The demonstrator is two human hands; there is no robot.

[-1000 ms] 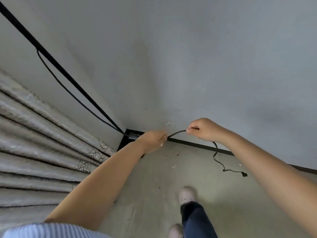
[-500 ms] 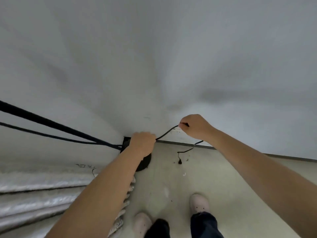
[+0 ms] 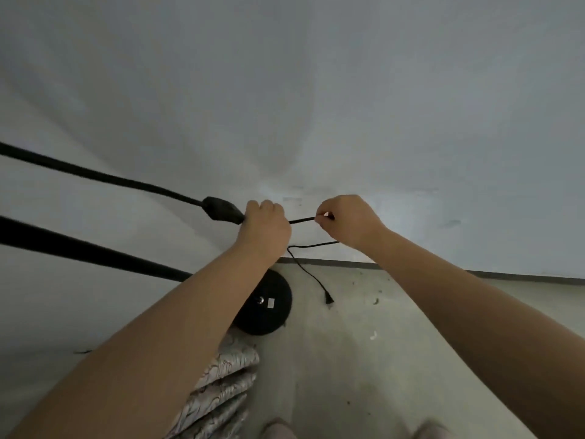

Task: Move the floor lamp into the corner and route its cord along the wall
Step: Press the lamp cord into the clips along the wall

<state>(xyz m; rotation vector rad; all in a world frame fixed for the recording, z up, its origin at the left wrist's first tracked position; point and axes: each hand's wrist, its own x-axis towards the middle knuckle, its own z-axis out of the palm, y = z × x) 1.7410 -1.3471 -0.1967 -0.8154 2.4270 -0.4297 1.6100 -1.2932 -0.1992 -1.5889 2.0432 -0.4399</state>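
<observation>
The floor lamp's round black base (image 3: 269, 304) stands on the floor in the corner, and its black pole (image 3: 79, 250) runs off to the left edge. A black cord (image 3: 302, 220) with an inline switch (image 3: 221, 210) hangs from the left. My left hand (image 3: 266, 224) is closed around the cord just right of the switch. My right hand (image 3: 346, 221) pinches the same cord a short span further right, in front of the white wall. Below my right hand the cord droops and ends in a plug (image 3: 329, 300) near the floor.
A dark baseboard (image 3: 474, 271) runs along the foot of the wall to the right. A folded patterned curtain (image 3: 218, 394) lies at the floor left of centre. My shoes (image 3: 278, 429) show at the bottom edge. The concrete floor has small bits of debris.
Both hands have risen with the cord, and the inline switch now shows beside my left hand. The view has tilted down, so the lamp base shows more fully. The plug end hangs closer in.
</observation>
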